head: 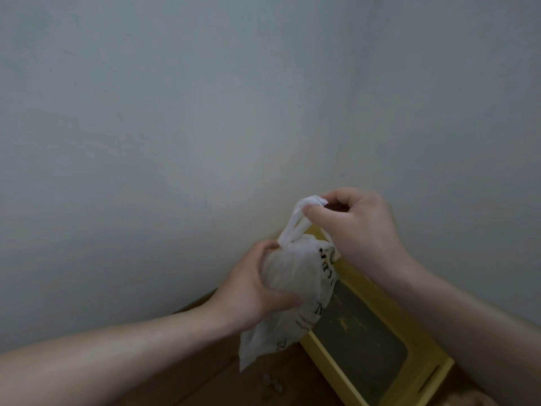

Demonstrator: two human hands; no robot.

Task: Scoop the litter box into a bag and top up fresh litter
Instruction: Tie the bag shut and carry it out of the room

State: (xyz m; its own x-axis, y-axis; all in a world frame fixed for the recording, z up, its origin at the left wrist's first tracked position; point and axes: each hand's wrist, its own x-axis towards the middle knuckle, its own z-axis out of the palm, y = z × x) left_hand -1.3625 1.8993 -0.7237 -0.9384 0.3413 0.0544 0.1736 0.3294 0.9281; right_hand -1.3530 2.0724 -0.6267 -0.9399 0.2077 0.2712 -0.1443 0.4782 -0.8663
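Our right hand grip pinches handles of white printed plastic bag. Our left hand grip squeezes bag's round middle. Bag up over yellow plastic litter box by wall. We should pull handles tight, keep bag upright.

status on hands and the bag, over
Left hand grips the bag round its bulging body. Right hand pinches the handles up top. Bag held up, litter box below it. Nothing seen in the way.
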